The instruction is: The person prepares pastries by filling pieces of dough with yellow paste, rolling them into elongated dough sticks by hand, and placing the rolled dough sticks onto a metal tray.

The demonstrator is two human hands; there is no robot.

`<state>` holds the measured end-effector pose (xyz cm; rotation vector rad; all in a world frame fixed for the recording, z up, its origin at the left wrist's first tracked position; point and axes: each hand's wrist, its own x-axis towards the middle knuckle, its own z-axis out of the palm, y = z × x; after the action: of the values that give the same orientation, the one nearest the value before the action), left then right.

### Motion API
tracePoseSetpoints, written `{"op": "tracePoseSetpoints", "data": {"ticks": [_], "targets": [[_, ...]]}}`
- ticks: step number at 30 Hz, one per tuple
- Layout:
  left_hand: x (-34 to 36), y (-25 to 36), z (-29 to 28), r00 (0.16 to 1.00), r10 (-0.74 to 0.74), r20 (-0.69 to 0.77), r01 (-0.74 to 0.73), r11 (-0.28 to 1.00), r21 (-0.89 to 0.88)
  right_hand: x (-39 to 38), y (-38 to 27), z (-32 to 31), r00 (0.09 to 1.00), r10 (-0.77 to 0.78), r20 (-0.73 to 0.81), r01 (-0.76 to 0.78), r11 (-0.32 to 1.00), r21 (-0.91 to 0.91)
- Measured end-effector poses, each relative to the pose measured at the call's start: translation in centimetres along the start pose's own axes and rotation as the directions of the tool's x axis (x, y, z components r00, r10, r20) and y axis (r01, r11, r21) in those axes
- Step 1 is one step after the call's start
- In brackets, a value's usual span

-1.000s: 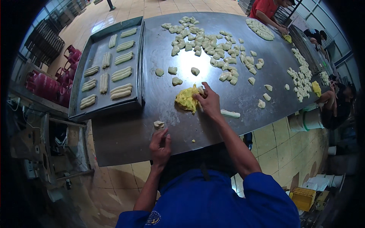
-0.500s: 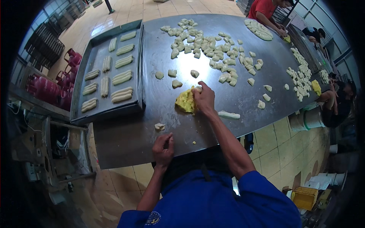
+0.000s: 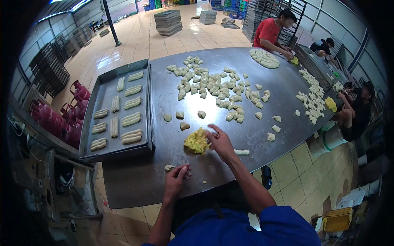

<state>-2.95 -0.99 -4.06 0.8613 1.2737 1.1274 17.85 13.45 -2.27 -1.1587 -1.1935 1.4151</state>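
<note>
A crumbly yellow lump of filling (image 3: 196, 142) sits on the metal table. Against its right side is my right hand (image 3: 220, 143), thumb and fingers apart with nothing visibly held; a small yellow bit stands up from the lump's top beside the fingertips. My left hand (image 3: 175, 180) is near the table's front edge, its fingers loosely bent and partly spread. Just beyond it lies a small pale dough piece (image 3: 168, 167), close to the fingers. A pale dough strip (image 3: 241, 152) lies right of my right hand, partly behind the forearm. Several loose dough pieces (image 3: 201, 114) lie beyond the lump.
A metal baking tray (image 3: 149, 123) with several ridged dough sticks stands at the left. Many dough pieces (image 3: 213, 84) cover the table's far middle. A person in red (image 3: 269, 33) works at the far right corner, another in dark clothes (image 3: 361, 110) at the right. Pink gas cylinders (image 3: 49, 117) stand left.
The view has tilted up, showing more of the far room. My right hand's fingers have parted beside the yellow lump. My left hand has moved closer to the small dough piece.
</note>
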Motion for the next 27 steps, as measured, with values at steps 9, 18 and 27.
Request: {"op": "tracePoseSetpoints", "data": {"ticks": [9, 18, 27], "targets": [[6.2, 0.4, 5.4, 0.933, -0.062, 0.354, 0.289, 0.717, -0.635, -6.6, -1.7, -1.1, 0.893, 0.297, 0.339, -0.437, 0.755, 0.490], [4.5, 0.4, 6.9, 0.992, 0.128, 0.003, -0.123, 0.961, -0.247, -7.0, -1.2, -0.5, 0.994, 0.036, -0.099, -0.052, 0.986, -0.159], [2.8, 2.0, 6.9, 0.995, 0.095, 0.037, -0.083, 0.964, -0.253, -7.3, -2.5, -0.5, 0.973, -0.178, 0.149, 0.228, 0.860, -0.458]]}}
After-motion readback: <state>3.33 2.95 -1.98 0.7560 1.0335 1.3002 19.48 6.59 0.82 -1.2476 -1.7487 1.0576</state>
